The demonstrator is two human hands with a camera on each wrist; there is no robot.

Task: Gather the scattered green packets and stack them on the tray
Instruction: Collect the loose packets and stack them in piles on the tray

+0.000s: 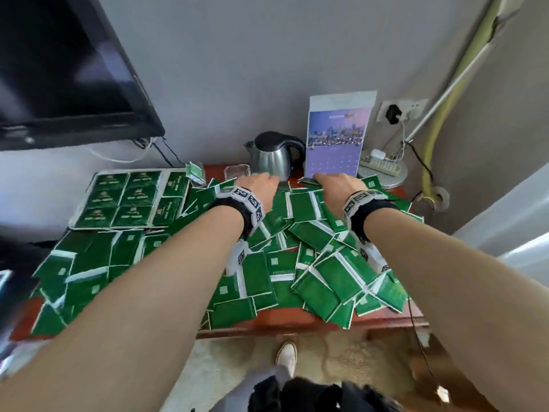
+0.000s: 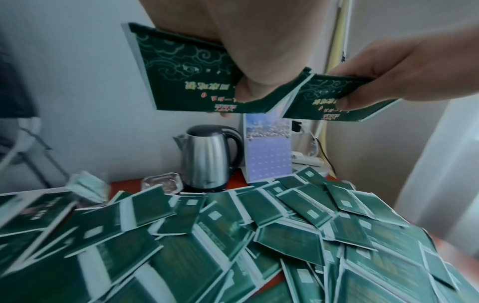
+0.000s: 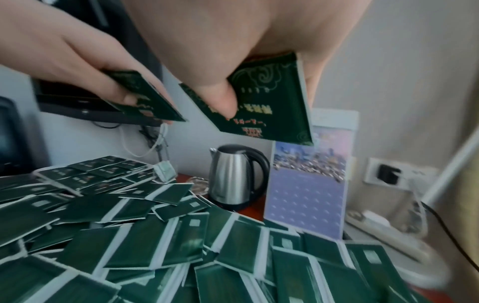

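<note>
Dozens of packets (image 1: 297, 257) are lying heaped across the worktop (image 1: 279, 322), and I am holding both hands up over the far side of the pile, near the kettle (image 1: 271, 159) and the calendar (image 1: 337, 141). My left hand (image 2: 233, 51) is pinching a small bundle of packets (image 2: 181, 71) between thumb and fingers, and my right hand (image 3: 233, 51) is pinching another bundle (image 3: 269, 106) the same way; the two bundles are almost meeting edge to edge in the left wrist view. The tray (image 1: 89, 185) is sitting at the left rear of the worktop, already filled with a neat grid of packets, well apart from both hands. I am judging that I am about to merge the two bundles before carrying them left. The risk here is slippage: these packets look thin and slick, so a loose pinch while joining them could be fanning the bundle out and dropping some back on the heap. Sweeping my arms low could also be pushing packets off the front edge, where several are already overhanging.
</note>
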